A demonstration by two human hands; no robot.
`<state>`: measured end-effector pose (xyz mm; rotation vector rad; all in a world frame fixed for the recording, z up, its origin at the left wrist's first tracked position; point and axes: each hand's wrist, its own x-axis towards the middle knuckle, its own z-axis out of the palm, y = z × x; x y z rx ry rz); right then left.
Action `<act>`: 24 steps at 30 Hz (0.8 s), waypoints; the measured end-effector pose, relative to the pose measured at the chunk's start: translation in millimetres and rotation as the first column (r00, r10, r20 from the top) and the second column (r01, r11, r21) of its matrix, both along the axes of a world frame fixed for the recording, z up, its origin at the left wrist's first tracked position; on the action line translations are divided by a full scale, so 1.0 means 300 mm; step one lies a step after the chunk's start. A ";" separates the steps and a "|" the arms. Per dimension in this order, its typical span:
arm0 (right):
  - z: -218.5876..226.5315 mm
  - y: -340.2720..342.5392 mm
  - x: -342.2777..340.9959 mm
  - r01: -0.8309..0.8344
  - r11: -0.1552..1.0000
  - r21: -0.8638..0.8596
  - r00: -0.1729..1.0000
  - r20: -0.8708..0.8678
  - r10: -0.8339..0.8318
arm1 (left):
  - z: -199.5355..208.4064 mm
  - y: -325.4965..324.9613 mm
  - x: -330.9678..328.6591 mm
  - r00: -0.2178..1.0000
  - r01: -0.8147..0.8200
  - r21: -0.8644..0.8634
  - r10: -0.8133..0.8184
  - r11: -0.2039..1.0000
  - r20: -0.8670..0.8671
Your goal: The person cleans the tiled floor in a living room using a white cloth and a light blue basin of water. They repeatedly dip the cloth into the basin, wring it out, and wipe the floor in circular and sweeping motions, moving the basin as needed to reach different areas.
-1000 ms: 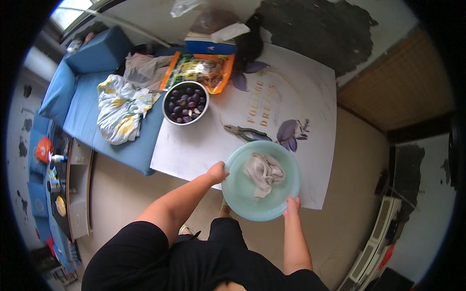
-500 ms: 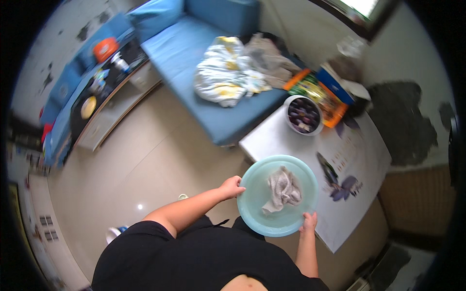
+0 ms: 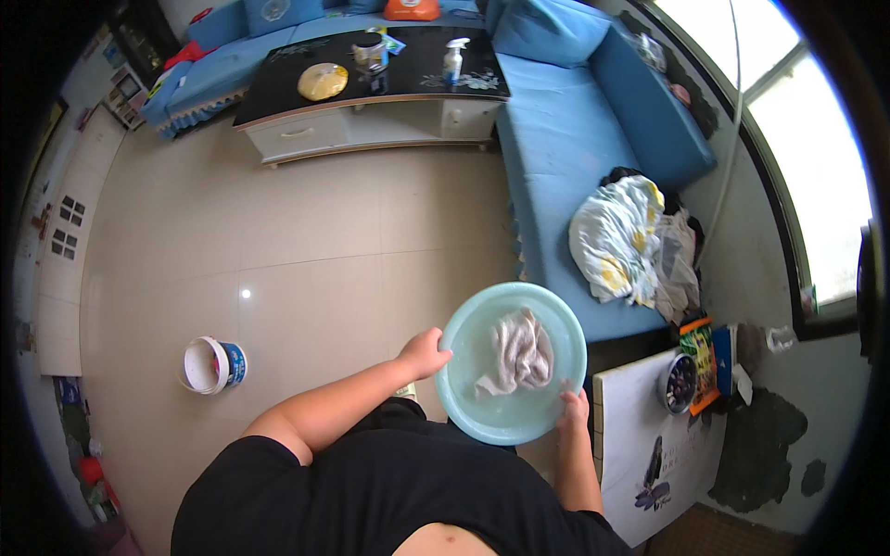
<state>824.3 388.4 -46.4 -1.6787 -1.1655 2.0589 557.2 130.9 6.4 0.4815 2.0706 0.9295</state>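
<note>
A round pale turquoise basin [image 3: 461, 408] is held in front of my body. My left hand [image 3: 425, 353] grips its left rim, the thumb over the edge. On the right side, my right hand [image 3: 573, 408] holds the lower right rim. Inside the basin a crumpled greyish-white cloth [image 3: 525, 357] lies in what looks like shallow water. The fingers under the rim are hidden on both sides.
A white table [image 3: 640, 510] at the right bears a bowl of dark purple fruit [image 3: 679, 384]. The blue sofa [image 3: 565, 130] with bundled fabric [image 3: 607, 241] stands ahead right. A black-topped coffee table [image 3: 408, 86] is at the far side. A white bucket [image 3: 209, 365] stands on the tiled floor at left.
I have turned left with the basin still in both hands. The white table and sofa now lie farther right, and the coffee table and bucket have come fully into view.
</note>
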 end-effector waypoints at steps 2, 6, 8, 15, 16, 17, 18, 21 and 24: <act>-0.074 -0.044 -0.168 -0.015 0.998 0.058 0.999 -0.030 0.016 | -0.050 -0.093 -0.096 0.994 -0.096 -0.018 0.095 0.995 -0.047; -0.035 -0.059 -0.646 -0.099 0.995 0.031 0.992 -0.071 0.101 | -0.038 -0.173 -0.444 0.961 -0.266 -0.082 0.258 0.960 -0.100; -0.080 -0.067 -0.830 -0.154 0.987 0.049 0.987 -0.047 0.156 | -0.083 -0.203 -0.572 0.940 -0.327 -0.104 0.313 0.939 -0.134; -0.299 -0.119 -1.413 -0.268 0.963 -0.024 0.950 -0.174 0.260 | -0.216 -0.315 -1.018 0.758 -0.567 -0.261 0.619 0.781 0.206; -0.306 -0.137 -1.478 -0.283 0.959 -0.037 0.948 -0.160 0.274 | -0.227 -0.333 -1.071 0.761 -0.559 -0.287 0.619 0.778 0.195; -0.343 -0.169 -1.532 -0.297 0.954 -0.049 0.941 -0.184 0.284 | -0.244 -0.362 -1.130 0.764 -0.551 -0.313 0.618 0.774 0.185; -0.380 -0.182 -1.587 -0.321 0.946 -0.046 0.930 -0.205 0.305 | -0.276 -0.378 -1.188 0.761 -0.550 -0.325 0.622 0.769 0.183; -0.434 -0.206 -1.736 -0.417 0.908 -0.043 0.905 -0.110 0.411 | -0.393 -0.426 -1.334 0.751 -0.545 -0.376 0.636 0.750 0.178; -0.471 -0.199 -1.883 -0.492 0.869 -0.059 0.870 -0.012 0.492 | -0.476 -0.447 -1.487 0.706 -0.554 -0.398 0.666 0.731 0.240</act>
